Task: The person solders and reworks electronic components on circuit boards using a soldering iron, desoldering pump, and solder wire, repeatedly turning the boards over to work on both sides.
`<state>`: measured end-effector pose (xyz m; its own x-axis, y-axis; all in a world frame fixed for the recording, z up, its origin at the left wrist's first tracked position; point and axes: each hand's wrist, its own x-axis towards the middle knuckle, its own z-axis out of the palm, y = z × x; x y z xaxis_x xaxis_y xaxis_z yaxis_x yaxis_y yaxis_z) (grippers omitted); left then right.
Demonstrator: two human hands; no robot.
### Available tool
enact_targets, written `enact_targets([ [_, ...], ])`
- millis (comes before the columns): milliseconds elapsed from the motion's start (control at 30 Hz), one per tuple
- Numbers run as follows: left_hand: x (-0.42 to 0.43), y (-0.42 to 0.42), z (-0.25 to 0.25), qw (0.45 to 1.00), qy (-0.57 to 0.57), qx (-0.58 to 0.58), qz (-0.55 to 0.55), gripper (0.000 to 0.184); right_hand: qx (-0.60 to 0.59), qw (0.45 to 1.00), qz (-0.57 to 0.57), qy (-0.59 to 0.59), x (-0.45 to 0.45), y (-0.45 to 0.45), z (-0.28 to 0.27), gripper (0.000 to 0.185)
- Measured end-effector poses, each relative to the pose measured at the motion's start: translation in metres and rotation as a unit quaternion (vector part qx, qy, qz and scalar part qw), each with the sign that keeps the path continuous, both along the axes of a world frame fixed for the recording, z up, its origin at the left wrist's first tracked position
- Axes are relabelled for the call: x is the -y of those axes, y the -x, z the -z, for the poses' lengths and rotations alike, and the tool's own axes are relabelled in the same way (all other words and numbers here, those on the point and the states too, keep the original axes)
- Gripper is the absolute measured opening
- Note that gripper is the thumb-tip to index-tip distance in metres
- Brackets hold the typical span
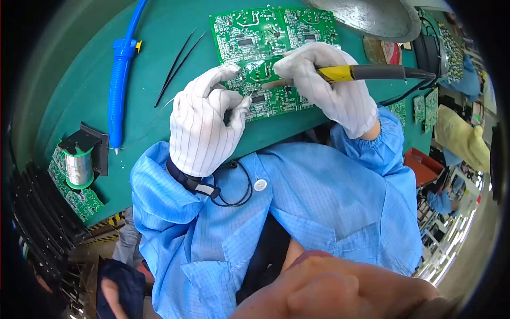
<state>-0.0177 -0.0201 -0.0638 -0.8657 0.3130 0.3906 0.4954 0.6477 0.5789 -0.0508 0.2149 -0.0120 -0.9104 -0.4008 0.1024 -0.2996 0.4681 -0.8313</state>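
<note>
A green circuit board panel [244, 40] lies on the green mat. My right hand [329, 85], in a white striped glove, is closed round a soldering iron [372, 72] with a yellow and grey handle. The iron's tip reaches left over the lower middle of the panel. At the panel's lower left edge is my left hand [207, 119], gloved too, its fingers curled and pinched near the board. A thin wire trails from that hand toward the left; what its fingertips hold is too small to tell.
Black tweezers [178, 69] and a blue desoldering pump [119, 90] lie to the left. A solder spool [78, 169] stands at lower left near more boards. A metal dish [366, 18] is at the top right, a red bin [423, 166] at right. Other people are at the far right.
</note>
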Motion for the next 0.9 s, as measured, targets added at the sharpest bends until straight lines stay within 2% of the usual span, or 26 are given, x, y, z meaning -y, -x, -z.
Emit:
enact_targets([
  [67, 0.001, -0.001, -0.001, 1.000, -0.005, 0.030, 0.000, 0.023, 0.055, 0.997, 0.040, 0.042, -0.002, -0.002, -0.002, 0.012],
  [200, 0.000, -0.001, -0.001, 0.999, -0.007, 0.038, 0.000, 0.023, 0.057, 0.995, 0.041, 0.064, -0.005, -0.005, -0.003, 0.011],
  [267, -0.001, -0.001, -0.003, 0.999, -0.007, 0.044, -0.011, 0.021, -0.001, 0.999, 0.015, 0.040, -0.004, -0.005, 0.003, 0.009],
  [400, -0.001, 0.001, -0.002, 0.998, -0.020, 0.051, 0.000, 0.020, 0.008, 1.000, -0.016, -0.019, -0.002, -0.002, -0.007, 0.007],
  [500, -0.002, 0.002, -0.004, 0.999, -0.001, 0.050, 0.002, 0.019, -0.031, 0.997, -0.024, -0.066, 0.002, -0.001, -0.005, 0.008],
  [567, -0.002, 0.001, -0.003, 0.999, 0.008, 0.040, -0.004, 0.019, -0.025, 0.999, 0.022, -0.005, 0.003, -0.002, 0.003, 0.009],
  [900, 0.001, 0.005, -0.006, 1.000, -0.009, 0.027, 0.012, 0.017, -0.014, 0.998, 0.046, 0.047, -0.006, -0.008, -0.009, 0.015],
])
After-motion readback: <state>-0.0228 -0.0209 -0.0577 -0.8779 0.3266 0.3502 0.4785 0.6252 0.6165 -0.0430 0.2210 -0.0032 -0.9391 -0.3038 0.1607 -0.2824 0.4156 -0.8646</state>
